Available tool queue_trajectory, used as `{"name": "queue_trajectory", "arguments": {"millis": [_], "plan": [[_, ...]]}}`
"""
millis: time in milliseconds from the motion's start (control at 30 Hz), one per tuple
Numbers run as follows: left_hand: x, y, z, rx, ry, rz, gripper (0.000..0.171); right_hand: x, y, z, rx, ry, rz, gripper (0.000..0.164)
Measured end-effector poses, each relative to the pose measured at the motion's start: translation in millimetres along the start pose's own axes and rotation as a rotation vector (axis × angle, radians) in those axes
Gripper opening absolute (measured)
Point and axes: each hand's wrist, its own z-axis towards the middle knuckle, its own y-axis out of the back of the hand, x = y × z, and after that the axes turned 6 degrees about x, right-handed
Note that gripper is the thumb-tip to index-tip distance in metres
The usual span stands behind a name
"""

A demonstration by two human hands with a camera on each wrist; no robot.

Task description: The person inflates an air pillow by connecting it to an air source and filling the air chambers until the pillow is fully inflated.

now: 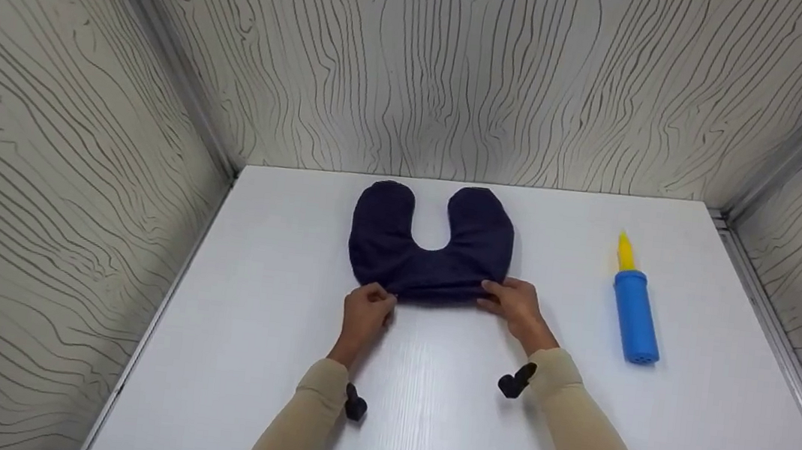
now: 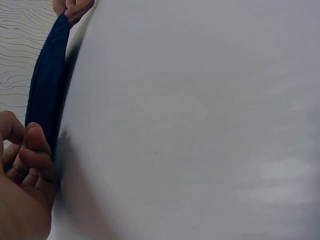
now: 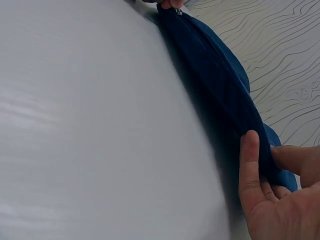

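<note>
A dark navy U-shaped neck pillow point(image 1: 426, 269) lies flat on the white table, its two arms pointing away from me. My left hand point(image 1: 367, 313), fingers curled, pinches the left end of its near edge. Beside those fingertips, a small metal zipper pull point(image 3: 178, 11) shows in the right wrist view. The right end of the same edge is gripped by my right hand point(image 1: 516, 306), thumb on top and fingers beneath. Between both hands the zipper seam point(image 3: 220, 52) runs along the raised edge.
A blue hand pump point(image 1: 636, 316) with a yellow nozzle point(image 1: 625, 252) lies to the right of the pillow. Wood-grain patterned panels point(image 1: 463, 74) enclose the white table point(image 1: 246, 328) at the back and both sides. Each wrist carries a small black camera mount point(image 1: 513, 383).
</note>
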Motion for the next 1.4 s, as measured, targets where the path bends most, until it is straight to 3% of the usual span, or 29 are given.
{"name": "queue_trajectory", "arguments": {"millis": [267, 533, 967, 1100, 1233, 1400], "plan": [[1.0, 7.8, 0.7, 0.014, 0.005, -0.038, 0.011, 3.8, 3.7, -0.3, -0.005, -0.004, -0.011, 0.043], [4.7, 17.4, 2.5, -0.035, 0.0, -0.025, 0.015, 5.7, 9.0, 2.3, -0.027, -0.001, -0.016, 0.051], [6.2, 16.7, 1.3, -0.039, 0.002, -0.02, 0.016, 5.3, 6.4, -1.9, -0.056, 0.008, -0.017, 0.053], [5.4, 16.9, 1.3, -0.042, -0.002, -0.02, 0.015, 4.7, 3.0, -5.8, -0.073, 0.008, -0.078, 0.053], [4.0, 16.3, 0.8, -0.037, 0.006, -0.042, 0.014, 2.8, -0.1, -10.4, -0.045, -0.006, -0.161, 0.068], [2.1, 11.8, 0.4, -0.03, 0.008, -0.053, 0.012, -0.8, -4.4, -12.7, 0.051, -0.035, -0.103, 0.103]]}}
